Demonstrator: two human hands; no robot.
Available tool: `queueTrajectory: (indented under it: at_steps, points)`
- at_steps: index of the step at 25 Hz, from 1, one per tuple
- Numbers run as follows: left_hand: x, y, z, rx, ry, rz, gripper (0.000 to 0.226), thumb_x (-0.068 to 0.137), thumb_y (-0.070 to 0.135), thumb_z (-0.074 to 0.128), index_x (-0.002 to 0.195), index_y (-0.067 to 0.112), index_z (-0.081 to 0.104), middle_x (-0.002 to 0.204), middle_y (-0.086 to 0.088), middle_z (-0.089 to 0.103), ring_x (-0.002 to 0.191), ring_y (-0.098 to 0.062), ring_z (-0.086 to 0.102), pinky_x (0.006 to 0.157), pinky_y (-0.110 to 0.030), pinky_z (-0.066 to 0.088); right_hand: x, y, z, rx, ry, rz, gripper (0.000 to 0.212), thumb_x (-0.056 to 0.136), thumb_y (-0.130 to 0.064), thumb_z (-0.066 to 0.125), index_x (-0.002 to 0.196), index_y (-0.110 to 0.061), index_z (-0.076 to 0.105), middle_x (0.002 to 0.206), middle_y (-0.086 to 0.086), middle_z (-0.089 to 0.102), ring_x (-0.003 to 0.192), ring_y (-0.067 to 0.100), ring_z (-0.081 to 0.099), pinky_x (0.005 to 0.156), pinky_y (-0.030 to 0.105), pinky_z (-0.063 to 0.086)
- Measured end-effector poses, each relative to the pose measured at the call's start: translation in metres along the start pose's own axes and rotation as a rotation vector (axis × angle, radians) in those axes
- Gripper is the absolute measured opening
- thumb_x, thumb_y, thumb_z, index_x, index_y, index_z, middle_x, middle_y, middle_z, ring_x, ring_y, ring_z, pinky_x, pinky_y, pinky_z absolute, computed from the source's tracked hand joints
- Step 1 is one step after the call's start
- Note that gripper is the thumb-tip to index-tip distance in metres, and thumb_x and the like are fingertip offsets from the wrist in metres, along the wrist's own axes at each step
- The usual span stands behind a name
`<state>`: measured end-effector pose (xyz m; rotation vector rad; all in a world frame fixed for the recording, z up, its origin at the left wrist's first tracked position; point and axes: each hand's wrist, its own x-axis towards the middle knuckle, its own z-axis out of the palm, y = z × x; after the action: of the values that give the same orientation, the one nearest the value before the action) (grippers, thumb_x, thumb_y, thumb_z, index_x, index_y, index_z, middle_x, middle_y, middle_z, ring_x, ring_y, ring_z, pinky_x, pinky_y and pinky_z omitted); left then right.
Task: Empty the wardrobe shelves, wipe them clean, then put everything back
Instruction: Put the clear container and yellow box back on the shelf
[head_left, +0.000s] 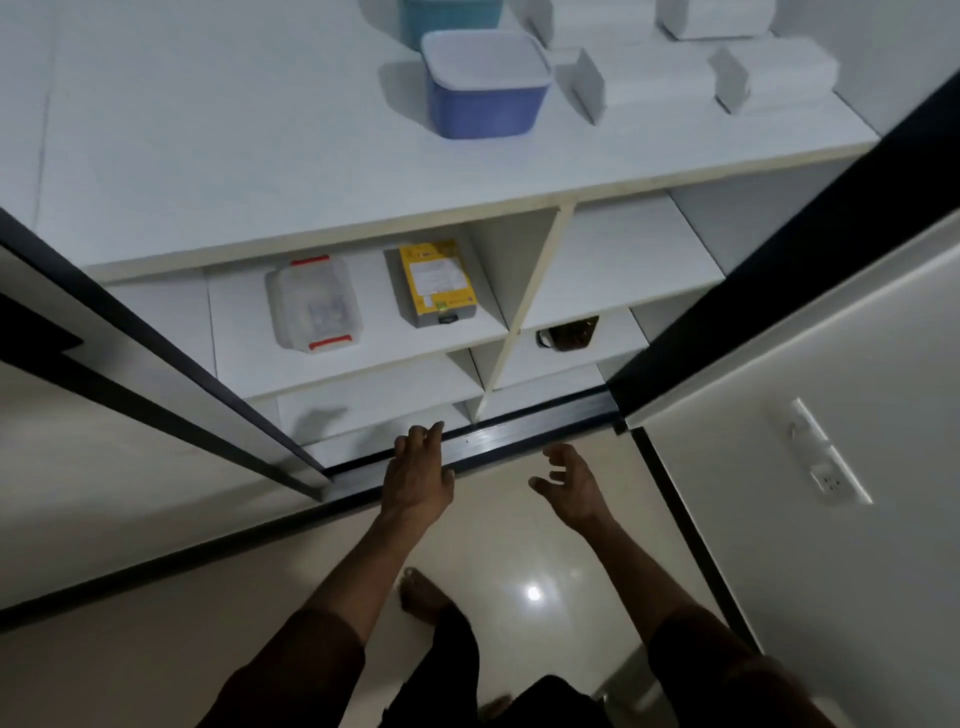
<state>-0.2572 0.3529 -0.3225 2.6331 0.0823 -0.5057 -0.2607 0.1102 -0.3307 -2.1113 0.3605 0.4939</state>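
The clear box (313, 304) and yellow box (438, 283) lie on a middle wardrobe shelf (358, 358), at about 11 and 12 o'clock from the left hand (418, 474). Both the left hand and the right hand (570, 486) reach forward, each grip loosely open and holding nothing.

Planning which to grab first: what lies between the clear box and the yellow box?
Head view: only bare white shelf separates the clear box from the yellow box.
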Motion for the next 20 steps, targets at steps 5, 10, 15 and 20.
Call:
queueTrajectory:
  at_steps: [5,10,15,20]
  points:
    - [-0.049,0.032,0.042,0.021,-0.138,0.107,0.069,0.097,0.027,0.060,0.156,0.020,0.024,0.150,-0.009,0.034,0.136,-0.029,0.033,0.100,-0.041,0.047,-0.078,0.057,-0.013,0.123,0.106,0.082,0.047,0.089,-0.018,0.073,0.131,-0.014,0.050,0.129,0.005,0.051,0.108,0.021,0.058,0.071,0.016,0.046]
    - [-0.138,0.076,0.107,0.148,-0.246,0.298,0.069,0.098,0.028,0.060,0.156,0.020,0.025,0.153,-0.008,0.033,0.138,-0.028,0.032,0.105,-0.042,0.043,-0.209,0.146,-0.022,0.283,0.277,0.128,0.043,0.089,-0.020,0.072,0.128,-0.019,0.052,0.128,0.002,0.052,0.108,0.020,0.059,0.076,0.020,0.048]
    - [-0.260,0.152,0.183,0.257,-0.373,0.629,0.066,0.098,0.029,0.059,0.156,0.018,0.029,0.148,-0.010,0.038,0.136,-0.028,0.033,0.102,-0.044,0.046,-0.402,0.250,-0.047,0.399,0.599,0.243,0.041,0.087,-0.017,0.075,0.123,-0.015,0.056,0.120,0.001,0.059,0.106,0.019,0.059,0.083,0.022,0.047]
    - [-0.406,0.251,0.250,0.324,-0.549,0.987,0.061,0.094,0.030,0.063,0.149,0.017,0.040,0.140,-0.012,0.046,0.135,-0.031,0.038,0.105,-0.044,0.043,-0.591,0.338,-0.048,0.534,0.962,0.451,0.031,0.087,-0.012,0.074,0.115,-0.013,0.059,0.103,-0.003,0.062,0.086,0.008,0.059,0.072,0.008,0.042]
